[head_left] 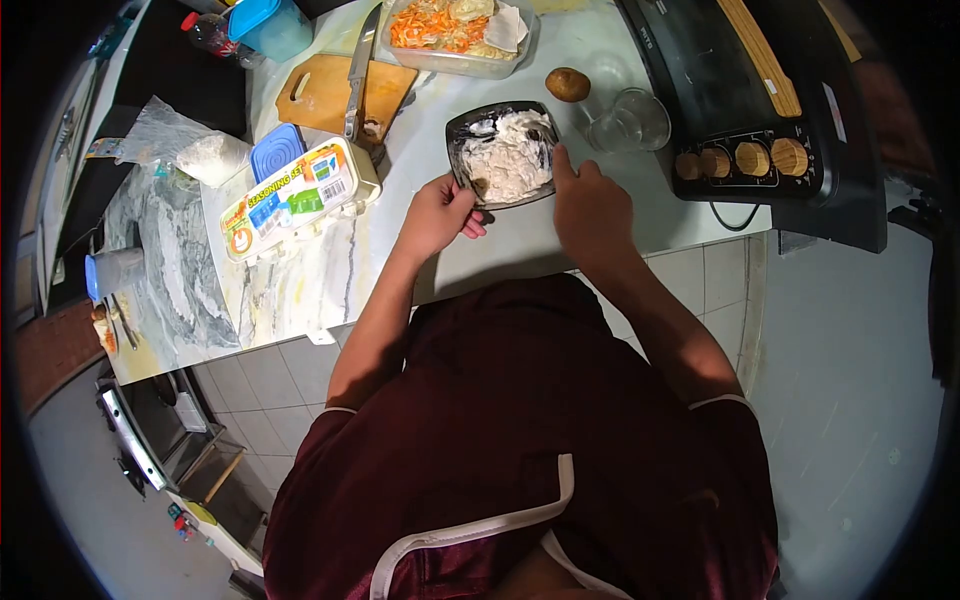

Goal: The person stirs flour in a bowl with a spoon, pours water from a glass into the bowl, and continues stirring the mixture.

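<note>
A black square bowl (457, 130) holds a thick, pale, lumpy mixture (505, 160) near the counter's front edge. My left hand (442, 215) is closed on the bowl's near left rim, thumb on top and fingers underneath. At the bowl's right side, my right hand (595, 208) is closed with the index finger pointing forward. It grips what looks like a spoon (541, 140), whose dark, shiny end lies in the mixture; my hand hides most of the handle.
Behind the bowl are a potato (567, 85), a clear glass (640, 120) and a tub of shredded vegetables (450, 30). A knife (360, 70) lies across a cutting board (320, 90). Left stands a seasoning-set box (290, 205); right, a black oven (750, 110).
</note>
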A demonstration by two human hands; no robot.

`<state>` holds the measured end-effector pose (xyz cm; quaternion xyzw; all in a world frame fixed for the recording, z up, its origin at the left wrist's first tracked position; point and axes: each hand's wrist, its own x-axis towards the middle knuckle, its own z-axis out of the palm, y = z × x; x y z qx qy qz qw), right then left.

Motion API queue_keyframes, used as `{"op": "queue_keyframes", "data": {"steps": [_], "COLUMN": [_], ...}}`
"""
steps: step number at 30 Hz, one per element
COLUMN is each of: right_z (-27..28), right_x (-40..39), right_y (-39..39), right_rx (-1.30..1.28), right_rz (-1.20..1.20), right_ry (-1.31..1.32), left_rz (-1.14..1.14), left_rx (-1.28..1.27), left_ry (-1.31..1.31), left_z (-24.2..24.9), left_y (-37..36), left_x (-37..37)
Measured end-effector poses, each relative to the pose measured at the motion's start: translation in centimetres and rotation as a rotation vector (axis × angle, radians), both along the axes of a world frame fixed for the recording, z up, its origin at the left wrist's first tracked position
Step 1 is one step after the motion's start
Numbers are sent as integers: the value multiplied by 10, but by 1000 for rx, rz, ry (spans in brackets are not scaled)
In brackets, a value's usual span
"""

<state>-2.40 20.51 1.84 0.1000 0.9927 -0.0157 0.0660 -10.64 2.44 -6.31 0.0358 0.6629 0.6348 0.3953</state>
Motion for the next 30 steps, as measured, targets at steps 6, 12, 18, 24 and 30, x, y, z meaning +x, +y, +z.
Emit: {"op": "queue_keyframes", "data": {"steps": [6, 12, 18, 24, 30], "right_z": [-17, 0, -5, -13, 7], "right_x": [-8, 0, -4, 6, 5], "right_y": [-9, 0, 8, 19, 24], "right_rx": [-35, -122, -143, -222, -132], "right_rz": [-10, -13, 23, 63, 13], "right_ry": [-34, -112, -3, -30, 7], "left_rz": [34, -77, 19, -27, -50], "left_rx": [93, 88, -415, -341, -186], "left_ry": [-99, -145, 341, 375, 161], "left_z": [-8, -7, 8, 4, -6], "left_y": [7, 1, -2, 10, -2], "left_x": [2, 0, -45, -45, -35]}}
